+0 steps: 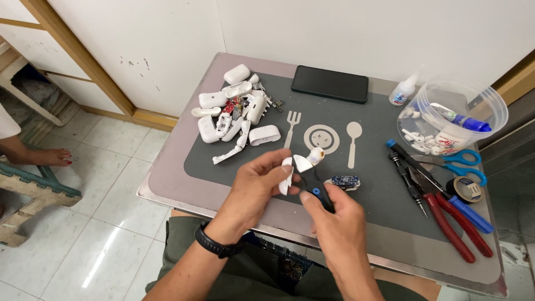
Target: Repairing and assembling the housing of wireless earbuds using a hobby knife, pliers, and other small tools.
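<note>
A small white plastic shell [291, 167] is held in the left hand [253, 187], fingers curled shut round it, above the front middle of the table [167, 184]. A black tool w/ a blue dot [319, 192] is pinched in the right hand [340, 223], fingers closed tight on its handle. The tool's tip is pushed against the white shell. The 2 hands are touching each other. A black watch band [216, 245] is worn on the left wrist.

Just behind the hands, a small blue circuit board [345, 181] is laid on the grey mat [379, 195]. A fork, plate & spoon shape is printed on the mat near the middle.

At the back left corner, a pile of white broken cases [234, 114] is heaped up, some w/ red bits inside. A black phone [330, 83] is laid flat at the back edge, screen dark.

At the back right corner, a clear round tub [490, 106] is set, w/ small white parts & a blue-capped pen inside. A little white glue bottle [404, 92] is stood just beside it.

Along the right edge, blue scissors [465, 164], a roll of black tape [467, 189], red-handled pliers [454, 226] & a black screwdriver [407, 181] are laid close together.

A bare foot [47, 158] of another person is seen at far left, on the tile floor.
</note>
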